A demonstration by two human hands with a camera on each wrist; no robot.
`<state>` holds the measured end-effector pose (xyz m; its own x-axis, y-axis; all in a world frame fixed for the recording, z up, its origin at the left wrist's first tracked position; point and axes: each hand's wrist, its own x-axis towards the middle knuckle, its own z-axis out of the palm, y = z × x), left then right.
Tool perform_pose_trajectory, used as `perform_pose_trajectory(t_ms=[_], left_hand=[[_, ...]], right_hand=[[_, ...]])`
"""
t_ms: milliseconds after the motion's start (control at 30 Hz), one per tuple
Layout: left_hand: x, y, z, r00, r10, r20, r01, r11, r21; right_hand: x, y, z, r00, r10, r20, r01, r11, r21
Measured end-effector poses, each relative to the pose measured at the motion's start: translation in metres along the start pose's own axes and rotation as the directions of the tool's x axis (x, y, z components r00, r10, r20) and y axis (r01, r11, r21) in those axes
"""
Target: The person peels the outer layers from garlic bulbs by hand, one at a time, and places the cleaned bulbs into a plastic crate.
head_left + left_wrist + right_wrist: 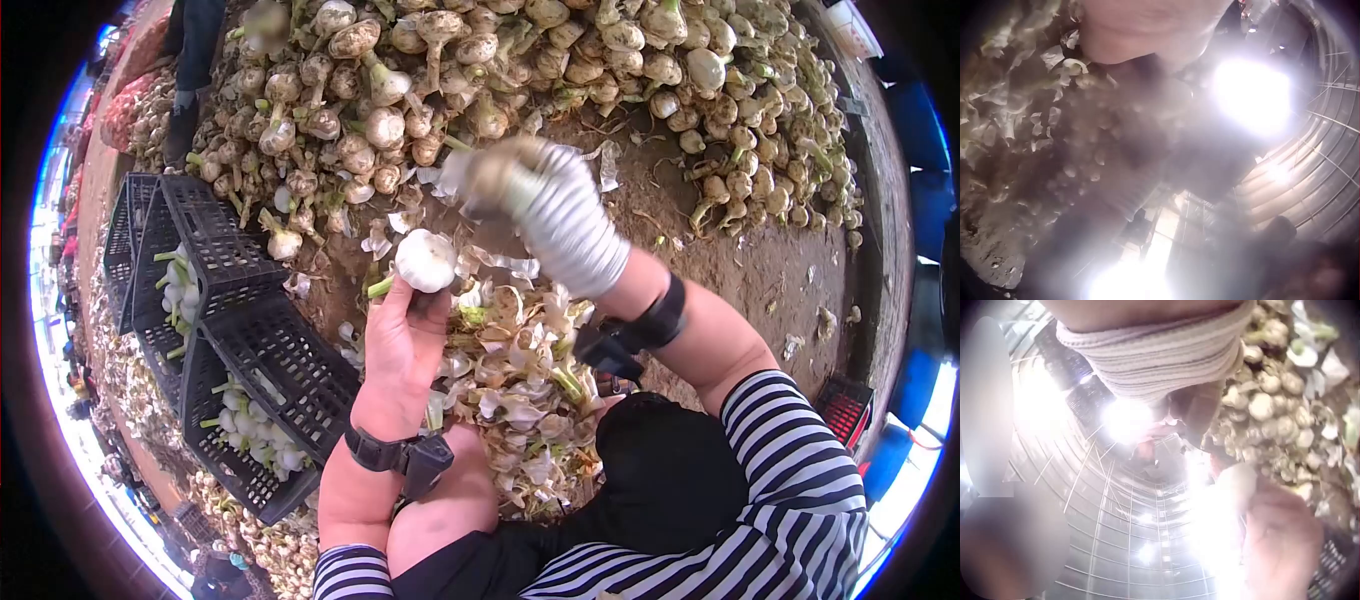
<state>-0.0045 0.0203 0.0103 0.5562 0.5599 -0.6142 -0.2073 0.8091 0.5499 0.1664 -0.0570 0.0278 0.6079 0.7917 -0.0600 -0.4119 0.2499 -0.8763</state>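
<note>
My bare left hand (pixel 405 335) holds up a peeled white garlic bulb (pixel 425 261) with its fingers, and a short green stem sticks out at the bulb's left. In the right wrist view the same left hand (pixel 1282 537) and pale bulb (pixel 1237 485) appear at the lower right. My right hand (pixel 540 195) wears a white knitted glove with soiled fingers. It is blurred, up and to the right of the bulb and apart from it; I cannot tell whether it holds anything. Glare and haze fill much of the left wrist view.
A large heap of soil-stained garlic (pixel 470 60) spreads across the far side. Loose garlic skins (pixel 520 400) pile up between my arms. At the left stand black plastic crates (pixel 275 350) with trimmed white bulbs (pixel 250 430) inside. A red crate (pixel 845 410) sits at the right.
</note>
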Motion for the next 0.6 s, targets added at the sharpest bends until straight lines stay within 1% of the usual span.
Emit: perform_pose_trajectory(t_ms=[33,67,100,133,167,200,233,267,300,333,367,400,433,500,567,600], left_hand=[[-0.001,0.003,0.000,0.999,-0.003,0.045,0.001,0.999,0.035],[0.000,0.003,0.003,1.000,0.014,-0.024,-0.014,1.000,0.006],[0.001,0.005,0.007,1.000,0.014,-0.020,-0.014,1.000,0.002],[0.002,0.006,0.009,0.999,0.032,-0.005,-0.032,0.999,-0.025],[0.001,0.004,0.009,0.999,0.037,0.008,-0.037,0.998,-0.051],[0.002,0.009,-0.002,1.000,0.020,-0.020,-0.020,0.999,-0.048],[-0.001,0.019,-0.003,0.994,0.083,-0.067,-0.087,0.995,-0.057],[0.002,0.035,-0.027,0.978,0.193,0.079,-0.179,0.970,-0.164],[0.001,0.060,-0.047,0.940,0.339,0.031,-0.326,0.922,-0.208],[-0.013,0.087,-0.052,0.848,0.328,0.415,-0.136,0.894,-0.428],[-0.028,0.109,-0.061,0.810,0.395,0.434,-0.083,0.809,-0.582],[-0.042,0.130,-0.071,0.770,0.484,0.416,-0.136,0.761,-0.635],[-0.057,0.134,-0.068,0.728,0.576,0.371,-0.250,0.727,-0.640],[-0.062,0.127,-0.054,0.732,0.610,0.303,-0.328,0.706,-0.628],[-0.035,0.107,-0.071,0.761,0.537,0.362,-0.382,0.824,-0.420],[-0.024,0.091,-0.061,0.848,0.524,0.083,-0.491,0.835,-0.249]], right_hand=[[0.004,-0.016,-0.005,0.980,0.182,-0.081,-0.171,0.977,0.129],[0.003,-0.028,-0.001,0.965,0.219,-0.142,-0.219,0.976,0.015],[0.003,-0.020,0.002,0.966,0.217,-0.141,-0.217,0.976,0.010],[0.002,-0.007,0.011,0.990,-0.094,0.104,0.124,0.934,-0.335],[-0.003,0.000,0.012,0.864,-0.281,0.417,0.484,0.689,-0.539],[-0.013,0.001,0.003,0.854,-0.177,0.490,0.471,0.664,-0.581],[-0.008,0.006,-0.015,0.835,-0.081,0.544,0.409,0.752,-0.517],[-0.002,0.007,-0.040,0.923,0.029,0.383,0.231,0.756,-0.613],[0.006,0.004,-0.065,0.969,0.126,0.213,0.053,0.735,-0.676],[0.008,-0.007,-0.092,0.983,0.151,0.106,-0.015,0.637,-0.771],[0.004,-0.020,-0.117,0.987,0.159,0.006,-0.080,0.529,-0.845],[-0.007,-0.026,-0.137,0.987,0.125,-0.104,-0.131,0.234,-0.963],[-0.020,-0.026,-0.154,0.978,0.061,-0.197,-0.192,-0.081,-0.978],[-0.056,-0.017,-0.160,0.963,0.072,-0.259,-0.235,-0.242,-0.941],[-0.088,0.001,-0.163,0.921,0.228,-0.316,-0.250,-0.276,-0.928],[-0.100,0.023,-0.184,0.874,0.344,-0.343,-0.262,-0.263,-0.929]])
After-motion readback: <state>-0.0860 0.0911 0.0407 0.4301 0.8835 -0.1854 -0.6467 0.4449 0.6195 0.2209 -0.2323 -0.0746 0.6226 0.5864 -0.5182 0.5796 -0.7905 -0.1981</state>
